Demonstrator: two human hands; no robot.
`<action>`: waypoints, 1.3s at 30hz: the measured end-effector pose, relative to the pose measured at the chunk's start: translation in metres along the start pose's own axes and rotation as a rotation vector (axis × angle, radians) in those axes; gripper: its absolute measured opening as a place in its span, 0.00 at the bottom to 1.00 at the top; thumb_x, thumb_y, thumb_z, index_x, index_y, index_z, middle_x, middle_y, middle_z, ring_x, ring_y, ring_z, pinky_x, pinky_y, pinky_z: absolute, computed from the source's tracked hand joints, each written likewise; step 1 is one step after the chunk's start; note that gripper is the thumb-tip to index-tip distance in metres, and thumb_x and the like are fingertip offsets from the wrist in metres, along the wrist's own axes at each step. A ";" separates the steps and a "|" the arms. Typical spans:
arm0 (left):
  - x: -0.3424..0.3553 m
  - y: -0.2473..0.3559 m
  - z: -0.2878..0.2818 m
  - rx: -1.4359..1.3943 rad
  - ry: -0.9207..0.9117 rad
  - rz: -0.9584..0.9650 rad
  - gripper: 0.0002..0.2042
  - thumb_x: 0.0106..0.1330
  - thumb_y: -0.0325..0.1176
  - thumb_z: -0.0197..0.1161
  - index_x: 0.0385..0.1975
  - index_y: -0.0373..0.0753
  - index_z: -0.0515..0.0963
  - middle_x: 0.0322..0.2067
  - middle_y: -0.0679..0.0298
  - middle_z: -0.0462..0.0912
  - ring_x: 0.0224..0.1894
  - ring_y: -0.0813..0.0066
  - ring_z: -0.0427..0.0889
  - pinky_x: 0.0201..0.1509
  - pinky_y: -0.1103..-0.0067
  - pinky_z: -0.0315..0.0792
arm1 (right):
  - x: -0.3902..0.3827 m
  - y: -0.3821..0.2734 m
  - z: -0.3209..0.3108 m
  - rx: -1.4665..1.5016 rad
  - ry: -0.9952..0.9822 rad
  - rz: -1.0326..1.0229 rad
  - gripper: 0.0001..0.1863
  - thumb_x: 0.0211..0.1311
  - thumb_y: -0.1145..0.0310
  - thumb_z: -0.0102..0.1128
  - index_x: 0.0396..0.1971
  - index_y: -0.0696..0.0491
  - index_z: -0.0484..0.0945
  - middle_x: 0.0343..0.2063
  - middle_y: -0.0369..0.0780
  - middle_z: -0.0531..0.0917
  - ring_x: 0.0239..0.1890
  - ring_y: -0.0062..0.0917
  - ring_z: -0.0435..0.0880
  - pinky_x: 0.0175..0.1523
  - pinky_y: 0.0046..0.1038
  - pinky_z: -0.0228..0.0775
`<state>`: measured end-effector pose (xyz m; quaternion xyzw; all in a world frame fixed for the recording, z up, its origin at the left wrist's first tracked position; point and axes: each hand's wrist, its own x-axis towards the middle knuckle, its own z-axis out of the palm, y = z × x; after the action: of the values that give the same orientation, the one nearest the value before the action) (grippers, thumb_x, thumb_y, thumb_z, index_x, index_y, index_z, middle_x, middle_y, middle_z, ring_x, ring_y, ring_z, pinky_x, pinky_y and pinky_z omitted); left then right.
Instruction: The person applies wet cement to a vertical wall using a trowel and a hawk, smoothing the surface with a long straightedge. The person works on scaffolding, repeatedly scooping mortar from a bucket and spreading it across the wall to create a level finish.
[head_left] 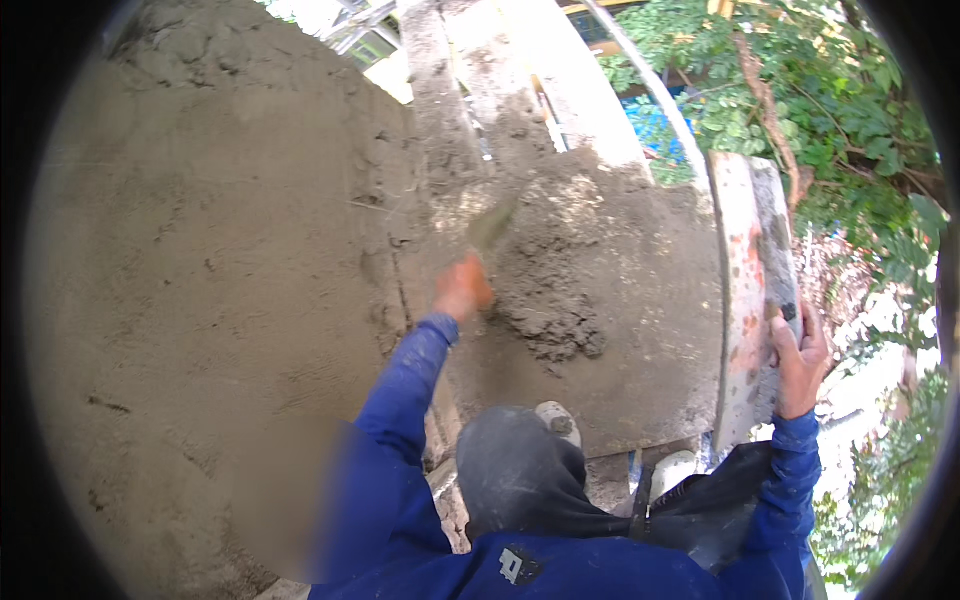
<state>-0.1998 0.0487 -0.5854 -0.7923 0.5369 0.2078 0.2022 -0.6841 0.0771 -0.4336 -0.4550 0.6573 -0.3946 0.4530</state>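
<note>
My left hand [463, 288] is closed around the handle of a trowel, slightly smeared by motion. Its blade [492, 225] points away from me, over the left side of a heap of wet grey mortar [555, 290]. The mortar lies on a broad, mortar-stained board [660, 370]. Off to the right, my right hand [803, 360] grips the outer edge of an upright grey plank [768, 215], thumb on the near face and fingers around the far side. A pale plank with reddish stains [737, 300] stands beside it, along the board's right edge.
A large surface coated with grey-brown mortar [220, 260] fills the left. Scaffold planks [440, 90] with gaps between them extend beyond the board. A pale curved pole [655, 85] and leafy branches [830, 100] are at the upper right. My knee [520, 470] is close to the board's near edge.
</note>
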 end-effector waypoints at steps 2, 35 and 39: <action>0.038 0.010 -0.027 -0.030 0.070 0.007 0.22 0.56 0.33 0.59 0.51 0.34 0.68 0.42 0.46 0.81 0.48 0.50 0.80 0.53 0.64 0.73 | -0.002 -0.003 -0.001 -0.052 0.028 0.019 0.23 0.60 0.68 0.56 0.53 0.64 0.69 0.45 0.42 0.77 0.47 0.21 0.75 0.53 0.23 0.65; 0.098 0.107 -0.038 0.107 0.085 0.184 0.24 0.54 0.34 0.63 0.50 0.30 0.69 0.38 0.47 0.82 0.42 0.51 0.83 0.49 0.67 0.76 | -0.043 -0.013 -0.025 -0.175 0.234 0.070 0.23 0.59 0.68 0.57 0.52 0.64 0.70 0.45 0.43 0.77 0.49 0.24 0.74 0.57 0.26 0.63; 0.030 0.104 -0.017 0.251 -0.183 0.327 0.24 0.54 0.34 0.63 0.49 0.29 0.69 0.38 0.47 0.82 0.43 0.52 0.82 0.49 0.66 0.76 | -0.037 -0.021 -0.027 -0.129 0.190 0.089 0.24 0.59 0.68 0.57 0.52 0.66 0.69 0.47 0.45 0.77 0.50 0.25 0.74 0.58 0.26 0.63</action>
<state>-0.2849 -0.0193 -0.5974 -0.6412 0.6593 0.2403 0.3104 -0.6990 0.1093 -0.3982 -0.4143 0.7406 -0.3724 0.3756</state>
